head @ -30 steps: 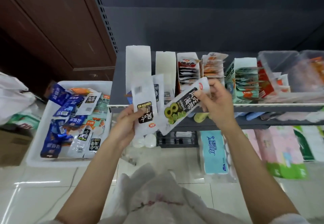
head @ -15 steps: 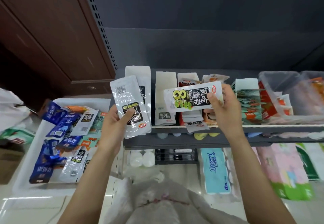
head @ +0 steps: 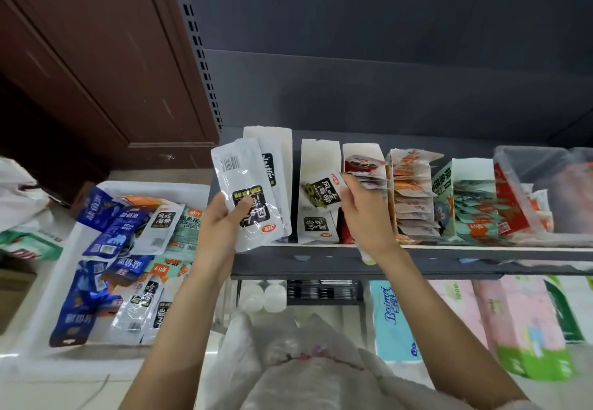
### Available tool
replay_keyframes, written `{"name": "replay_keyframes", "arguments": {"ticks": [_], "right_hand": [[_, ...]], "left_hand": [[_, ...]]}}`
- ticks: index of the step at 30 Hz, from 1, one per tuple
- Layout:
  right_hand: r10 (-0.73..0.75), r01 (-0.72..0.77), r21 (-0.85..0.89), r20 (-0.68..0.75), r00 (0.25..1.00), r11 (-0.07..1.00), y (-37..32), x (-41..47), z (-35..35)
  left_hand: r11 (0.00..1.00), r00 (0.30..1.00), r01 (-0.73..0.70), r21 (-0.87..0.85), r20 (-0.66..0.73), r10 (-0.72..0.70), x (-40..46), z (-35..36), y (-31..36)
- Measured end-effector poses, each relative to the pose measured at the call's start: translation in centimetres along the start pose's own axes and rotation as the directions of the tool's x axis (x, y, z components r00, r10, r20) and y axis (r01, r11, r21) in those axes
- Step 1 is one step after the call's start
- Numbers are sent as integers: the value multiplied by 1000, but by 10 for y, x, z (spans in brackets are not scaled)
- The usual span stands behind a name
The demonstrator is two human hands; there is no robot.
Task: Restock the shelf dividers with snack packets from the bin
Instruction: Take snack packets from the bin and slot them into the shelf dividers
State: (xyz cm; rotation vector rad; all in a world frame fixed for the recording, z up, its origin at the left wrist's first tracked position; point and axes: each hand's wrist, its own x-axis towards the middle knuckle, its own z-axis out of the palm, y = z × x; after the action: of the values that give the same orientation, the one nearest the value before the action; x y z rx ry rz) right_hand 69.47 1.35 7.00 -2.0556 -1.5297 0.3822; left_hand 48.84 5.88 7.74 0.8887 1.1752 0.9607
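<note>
— 2 packets are seen held; how are they gripped?
— A silver packet [head: 249, 199] is pinched by the left hand [head: 221, 226], the thumb pressed on its black label, the fingers curled behind it. A black-and-green packet [head: 322, 194] is pinched at its edge by the right hand [head: 364, 217].

— Where is that packet placed?
— Just beyond the right fingertips, inside a white shelf divider [head: 319, 165]. The bin [head: 48, 284] of loose packets is seen well left of the left fingers.
</note>
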Motion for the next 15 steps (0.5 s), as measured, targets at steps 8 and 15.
{"name": "replay_keyframes", "arguments": {"ticks": [8,15], "right_hand": [[-220,316,-164,433,874,935,6,-24,10],[-55,-29,362,218,974,932,-22,-29,-1]], "left_hand": [[999,999,35,5,-2,-35,7,-3,2],[990,989,91,-105,123,-78,1,5,4]]}}
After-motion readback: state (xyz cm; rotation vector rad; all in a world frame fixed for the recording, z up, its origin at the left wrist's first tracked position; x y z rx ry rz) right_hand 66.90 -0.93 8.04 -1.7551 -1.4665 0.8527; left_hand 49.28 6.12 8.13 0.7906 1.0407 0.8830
